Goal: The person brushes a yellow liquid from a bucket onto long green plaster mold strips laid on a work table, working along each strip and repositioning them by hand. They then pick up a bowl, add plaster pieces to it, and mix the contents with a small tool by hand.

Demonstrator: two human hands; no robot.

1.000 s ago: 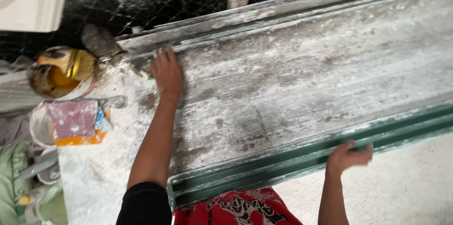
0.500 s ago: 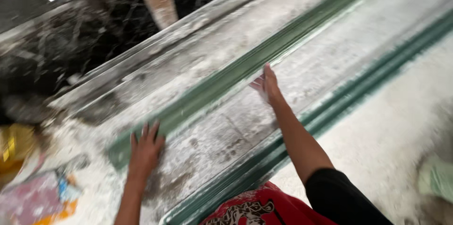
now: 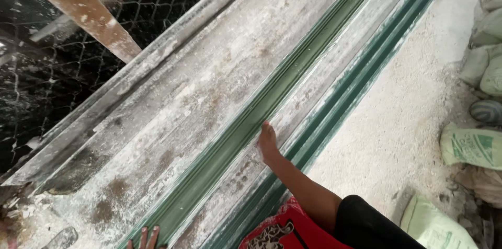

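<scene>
Whereas half a second ago both hands were pressed flat farther apart, the right hand (image 3: 267,143) is now laid open on the green moulded panel (image 3: 246,123); only the left hand's (image 3: 146,238) spread fingertips are seen at its near end.

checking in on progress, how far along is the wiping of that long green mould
Looks partly done: the groove beside the right hand shows clean green, while the wide flat face is coated in white powder with brown patches. In hand: the right hand lies flat at the groove's edge, and the left hand shows only fingertips at the bottom. Left: that dusty face and the far rim.
</scene>
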